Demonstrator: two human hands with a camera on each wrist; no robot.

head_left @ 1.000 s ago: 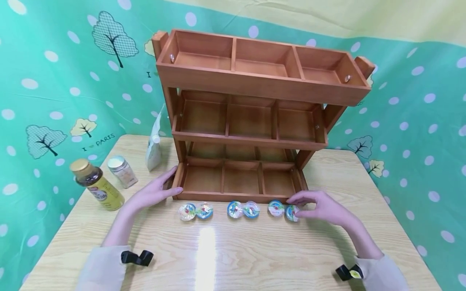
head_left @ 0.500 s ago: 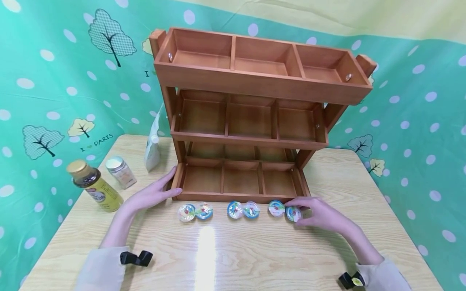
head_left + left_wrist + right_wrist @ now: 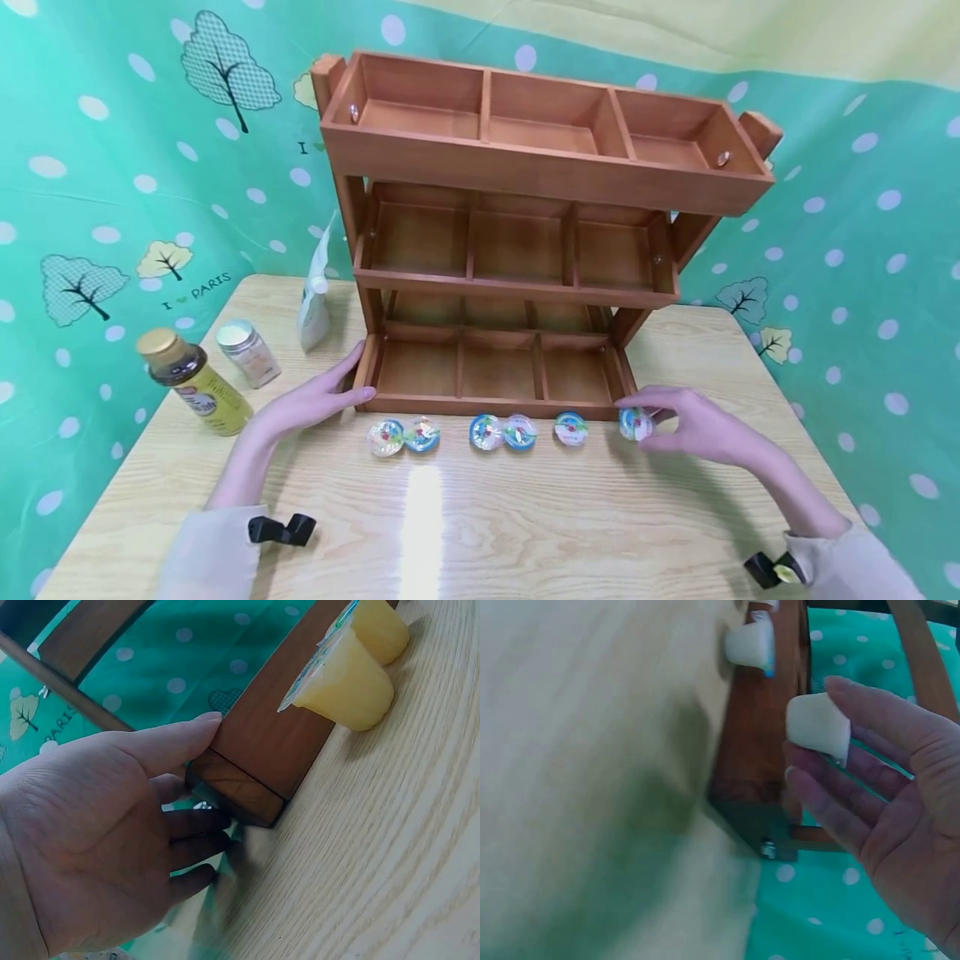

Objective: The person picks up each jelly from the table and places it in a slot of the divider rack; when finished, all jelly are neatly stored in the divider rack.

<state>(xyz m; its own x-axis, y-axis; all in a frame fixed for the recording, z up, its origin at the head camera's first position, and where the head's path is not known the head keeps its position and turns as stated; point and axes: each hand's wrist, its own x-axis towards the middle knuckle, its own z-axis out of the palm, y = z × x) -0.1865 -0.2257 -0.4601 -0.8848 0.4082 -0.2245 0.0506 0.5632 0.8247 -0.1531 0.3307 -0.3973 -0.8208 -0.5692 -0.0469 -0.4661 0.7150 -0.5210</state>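
The right hand (image 3: 693, 427) pinches a small white jelly cup (image 3: 635, 423) between thumb and fingers, just off the front right corner of the wooden rack (image 3: 517, 408). In the right wrist view that cup (image 3: 817, 726) is above the tabletop. The left hand (image 3: 311, 404) rests on the rack's lower left end, its thumb against the front corner in the left wrist view. Along the rack's front edge stand a single cup (image 3: 571, 428), a middle pair (image 3: 502, 432) and a left pair (image 3: 403, 435); the left pair shows yellow in the left wrist view.
Left of the rack stand a bottle with a gold cap (image 3: 206, 392), a jar with a silver lid (image 3: 249, 354) and a white pouch (image 3: 314, 308). The rack has three tiers, each divided into three compartments. A patterned green cloth (image 3: 112, 183) hangs behind the table.
The right hand has lifted the rightmost cup away from its neighbour and moved it to the right. The left hand has stayed at the rack's left end.
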